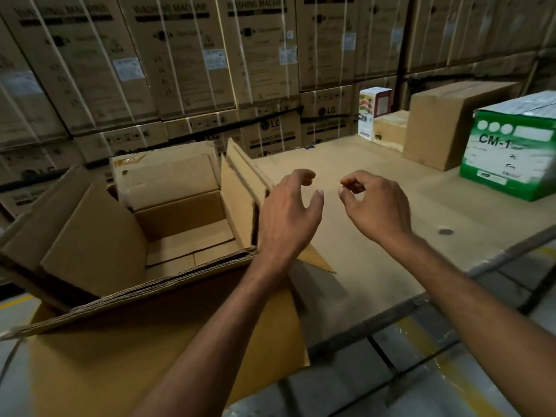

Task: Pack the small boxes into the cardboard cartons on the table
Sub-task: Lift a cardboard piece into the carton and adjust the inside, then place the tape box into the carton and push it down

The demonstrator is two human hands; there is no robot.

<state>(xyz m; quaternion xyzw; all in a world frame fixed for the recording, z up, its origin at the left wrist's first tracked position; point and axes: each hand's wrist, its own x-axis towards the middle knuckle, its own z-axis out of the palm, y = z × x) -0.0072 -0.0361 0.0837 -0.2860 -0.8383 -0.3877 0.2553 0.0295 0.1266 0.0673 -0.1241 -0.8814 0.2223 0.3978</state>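
Observation:
An open cardboard carton (99,296) stands at the left of the table, all flaps up and its inside bare. My left hand (288,215) hovers just right of the carton's right flap, fingers spread and curved, holding nothing. My right hand (373,203) floats over the table beside it, fingers loosely curled with thumb and forefinger close, nothing visible between them. Small boxes stand at the far right: a white printed box (371,112), a small brown box (389,130), a larger brown box (445,124) and a green and white box (511,152) marked CM-1.
The table (361,266) is covered in brown cardboard, with its metal front edge running diagonally at the right. A small dark round object (446,231) lies on it. Behind the table rises a wall of stacked washing machine cartons (180,70). Grey floor shows below right.

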